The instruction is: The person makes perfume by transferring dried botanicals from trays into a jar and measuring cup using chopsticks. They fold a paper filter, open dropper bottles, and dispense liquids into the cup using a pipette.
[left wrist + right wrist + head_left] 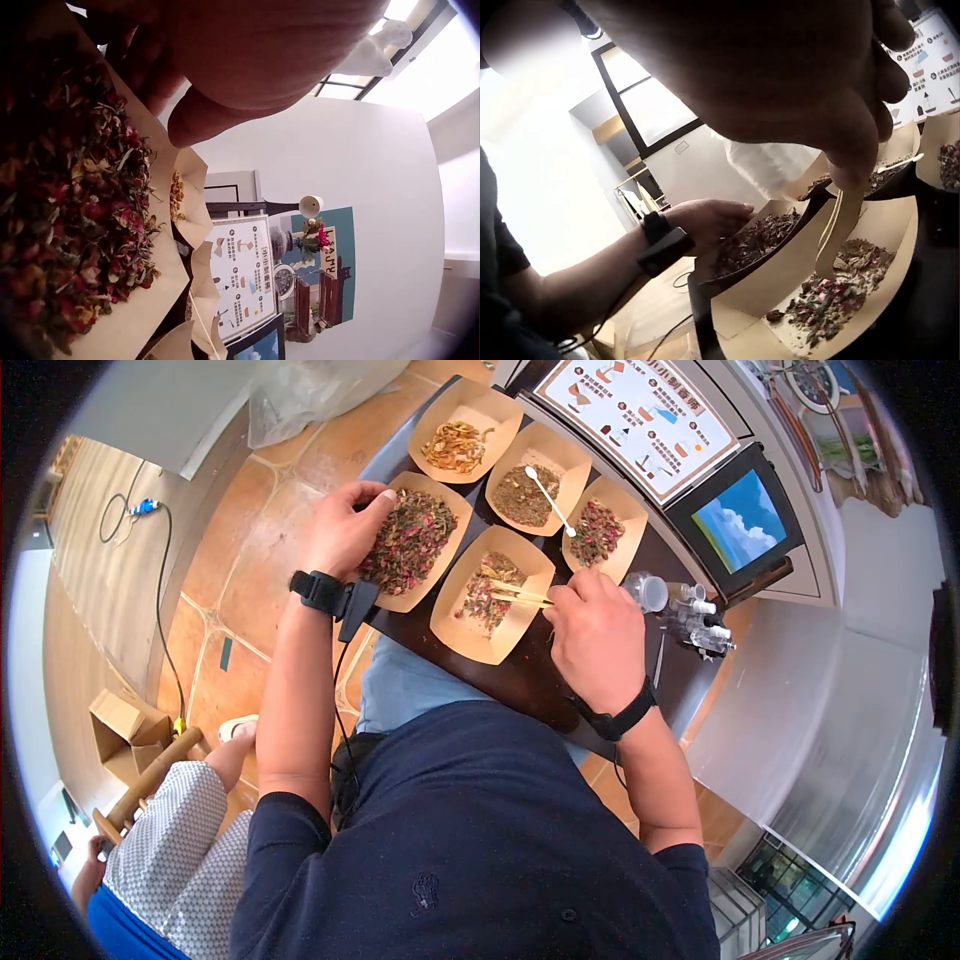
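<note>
My left hand [345, 528] grips the rim of a paper tray [442, 492] heaped with dried rose petals and herbs [97, 225]; its thumb lies over the edge. My right hand [598, 630] pinches a pair of pale bamboo tongs [520, 597]. The tongs reach down into a nearer paper tray [517, 632], which holds a smaller mix of pink petals and brown bits [840, 292]. In the right wrist view their tips are at the mix. What, if anything, sits between the tips I cannot tell.
Behind stand three more paper trays: one with yellow-orange dried slices [458, 446], one with brown bits, one with rosebuds. A white spoon [550, 500] lies across two of them. Glass bottles [700, 625], a printed sign [640, 420] and a screen [740, 520] are at the right. Another person sits lower left.
</note>
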Demonstrator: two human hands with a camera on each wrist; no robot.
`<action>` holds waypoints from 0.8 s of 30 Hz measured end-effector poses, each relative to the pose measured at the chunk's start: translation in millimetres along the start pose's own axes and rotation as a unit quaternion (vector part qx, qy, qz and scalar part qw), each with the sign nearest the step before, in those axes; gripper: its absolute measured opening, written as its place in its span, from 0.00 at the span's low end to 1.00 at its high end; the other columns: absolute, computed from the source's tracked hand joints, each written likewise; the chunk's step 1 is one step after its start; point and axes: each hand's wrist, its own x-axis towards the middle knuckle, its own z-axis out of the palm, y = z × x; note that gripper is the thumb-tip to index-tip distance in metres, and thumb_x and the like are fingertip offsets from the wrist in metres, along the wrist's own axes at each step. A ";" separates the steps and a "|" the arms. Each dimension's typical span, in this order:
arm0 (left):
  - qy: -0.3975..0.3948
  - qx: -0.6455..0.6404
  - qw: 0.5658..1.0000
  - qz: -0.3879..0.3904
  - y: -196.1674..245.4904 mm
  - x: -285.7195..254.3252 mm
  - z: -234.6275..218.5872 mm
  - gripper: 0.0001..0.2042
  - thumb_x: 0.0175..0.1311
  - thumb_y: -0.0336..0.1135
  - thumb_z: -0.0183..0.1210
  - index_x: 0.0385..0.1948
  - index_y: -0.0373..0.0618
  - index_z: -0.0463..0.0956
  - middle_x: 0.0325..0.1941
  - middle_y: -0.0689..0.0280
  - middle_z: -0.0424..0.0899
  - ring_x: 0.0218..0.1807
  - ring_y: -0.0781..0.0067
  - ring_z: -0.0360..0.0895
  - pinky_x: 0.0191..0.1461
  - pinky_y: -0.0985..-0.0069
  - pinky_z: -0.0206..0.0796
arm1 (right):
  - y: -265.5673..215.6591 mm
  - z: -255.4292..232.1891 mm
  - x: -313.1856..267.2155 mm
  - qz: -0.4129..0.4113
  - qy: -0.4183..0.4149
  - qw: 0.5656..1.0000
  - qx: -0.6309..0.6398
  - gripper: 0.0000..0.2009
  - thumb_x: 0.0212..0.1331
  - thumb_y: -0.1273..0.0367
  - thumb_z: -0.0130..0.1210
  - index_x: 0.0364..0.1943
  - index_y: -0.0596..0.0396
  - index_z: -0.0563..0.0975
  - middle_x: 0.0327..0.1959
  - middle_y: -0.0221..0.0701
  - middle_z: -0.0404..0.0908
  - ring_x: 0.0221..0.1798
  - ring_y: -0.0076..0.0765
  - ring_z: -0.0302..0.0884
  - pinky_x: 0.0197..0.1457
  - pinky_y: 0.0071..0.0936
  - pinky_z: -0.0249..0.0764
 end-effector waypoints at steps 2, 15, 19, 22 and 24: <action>-0.011 0.001 1.000 -0.009 -0.5 0.4 -2.1 0.19 0.75 0.44 0.67 0.55 0.37 0.87 0.47 0.62 0.93 0.48 0.73 0.87 0.56 0.71 0.77 | -0.6 0.1 1.3 0.001 -0.009 1.000 0.018 0.03 0.53 0.74 0.64 0.30 0.56 0.81 0.35 0.36 0.78 0.44 0.47 0.80 0.48 0.43 0.76; 0.007 0.013 1.000 -0.011 2.7 -1.7 -0.9 0.16 0.75 0.42 0.65 0.53 0.39 0.88 0.45 0.61 0.94 0.46 0.71 0.88 0.54 0.70 0.78 | -4.1 19.8 14.3 0.004 -0.041 0.996 -0.083 0.01 0.57 0.74 0.61 0.32 0.54 0.83 0.34 0.36 0.81 0.44 0.46 0.83 0.50 0.42 0.76; 0.001 0.015 1.000 -0.009 7.0 -4.8 -3.2 0.17 0.75 0.42 0.65 0.53 0.38 0.87 0.45 0.60 0.94 0.46 0.70 0.88 0.54 0.69 0.78 | 0.7 10.6 12.4 0.009 -0.045 0.997 -0.059 0.02 0.56 0.74 0.62 0.32 0.54 0.82 0.34 0.37 0.81 0.44 0.47 0.83 0.50 0.42 0.76; 0.009 0.015 1.000 0.010 -3.7 -1.6 -1.5 0.17 0.75 0.41 0.65 0.54 0.36 0.87 0.45 0.59 0.94 0.46 0.69 0.88 0.55 0.68 0.78 | 3.7 1.8 12.7 0.016 -0.034 0.999 -0.023 0.02 0.59 0.73 0.63 0.33 0.55 0.81 0.34 0.38 0.81 0.43 0.49 0.83 0.50 0.44 0.76; 0.003 -0.003 1.000 0.008 -8.2 1.6 0.3 0.17 0.75 0.41 0.65 0.54 0.36 0.87 0.45 0.59 0.94 0.47 0.68 0.88 0.56 0.68 0.78 | 4.9 1.1 11.9 0.020 -0.035 0.999 -0.016 0.03 0.60 0.73 0.64 0.33 0.55 0.81 0.34 0.38 0.81 0.43 0.49 0.83 0.49 0.46 0.77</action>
